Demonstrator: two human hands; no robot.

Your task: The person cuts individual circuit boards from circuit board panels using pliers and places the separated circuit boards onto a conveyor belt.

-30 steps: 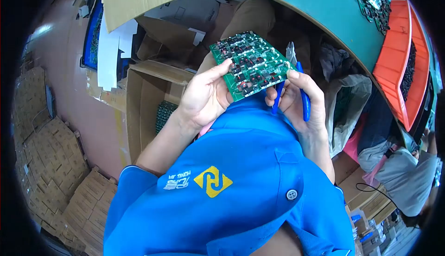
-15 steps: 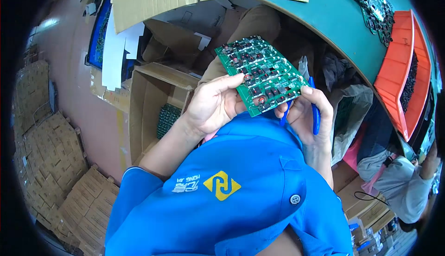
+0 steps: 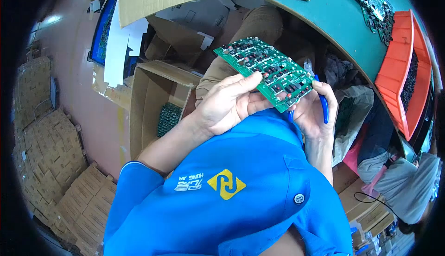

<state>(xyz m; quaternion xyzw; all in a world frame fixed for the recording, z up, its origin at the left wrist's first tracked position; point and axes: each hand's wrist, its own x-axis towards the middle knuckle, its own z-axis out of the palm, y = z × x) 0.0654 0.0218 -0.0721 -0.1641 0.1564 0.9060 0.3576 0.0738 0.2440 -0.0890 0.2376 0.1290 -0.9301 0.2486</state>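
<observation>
A green circuit board (image 3: 273, 73) with rows of black components and a few red ones is held tilted in front of my chest. My left hand (image 3: 227, 103) is closed on its left and lower edge, thumb on the top face and fingers underneath. On the board's lower right corner, my right hand (image 3: 315, 112) pinches the edge with the thumb. That same hand also holds blue-handled pliers (image 3: 325, 107). One handle shows beside the fingers, and the tip (image 3: 307, 64) sticks up behind the board; the jaws are mostly hidden.
An open cardboard box (image 3: 139, 112) at the left holds green boards (image 3: 169, 119). On the green table (image 3: 320, 15) lie more boards (image 3: 371, 10) and an orange bin (image 3: 394, 66) of small dark parts. Another person's grey sleeve (image 3: 408, 191) is at the right.
The board has shifted slightly right and its tilt has changed. My left thumb now reaches farther over it. My right hand and the pliers have moved a little right with it.
</observation>
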